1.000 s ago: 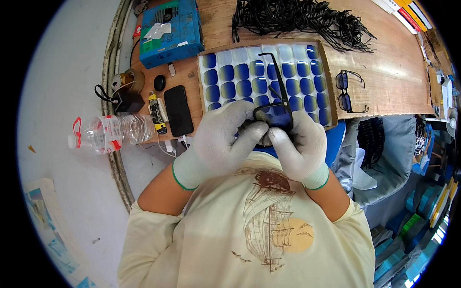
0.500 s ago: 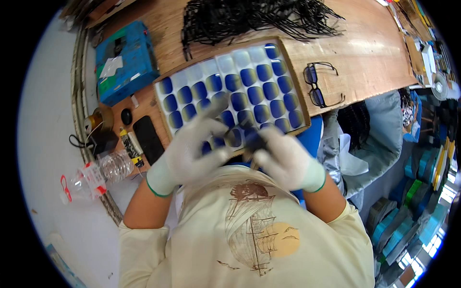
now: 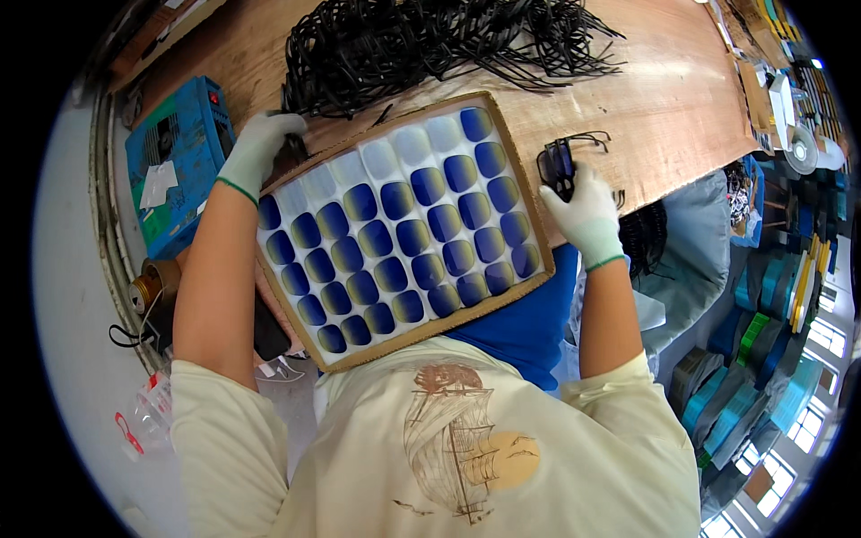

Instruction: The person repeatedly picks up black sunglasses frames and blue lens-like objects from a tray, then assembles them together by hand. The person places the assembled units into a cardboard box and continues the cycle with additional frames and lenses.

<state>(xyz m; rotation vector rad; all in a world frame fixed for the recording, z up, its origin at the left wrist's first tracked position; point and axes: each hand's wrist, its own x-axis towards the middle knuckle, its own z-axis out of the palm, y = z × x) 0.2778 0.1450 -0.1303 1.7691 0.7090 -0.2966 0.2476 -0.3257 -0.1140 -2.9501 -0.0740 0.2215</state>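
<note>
My left hand (image 3: pixel 260 148), in a white glove, reaches past the far left corner of a shallow cardboard tray (image 3: pixel 535 202). Its fingers are bent around something dark that I cannot make out, near a heap of black glasses frames (image 3: pixel 404 45). At the tray's right side, my gloved right hand (image 3: pixel 585 211) grips dark glasses (image 3: pixel 556 167) with blue lenses. Behind that hand, black temples stick out; they partly hide how the held pair and the pair on the table overlap. Rows of blue-to-yellow tinted lenses (image 3: pixel 392 275) fill most of the tray, with pale pockets along its far side.
A blue and green box-shaped device (image 3: pixel 175 161) stands on the left. Below it are a roll of tape (image 3: pixel 160 273), a dark phone (image 3: pixel 269 332) and a clear plastic bottle (image 3: pixel 152 412). A grey cloth-lined bin (image 3: pixel 691 251) is beyond the table's right edge.
My hands have parted from above the tray: the left went to its far left corner, the right carried dark glasses to the pair on the right. The tray is uncovered and appears lower in view.
</note>
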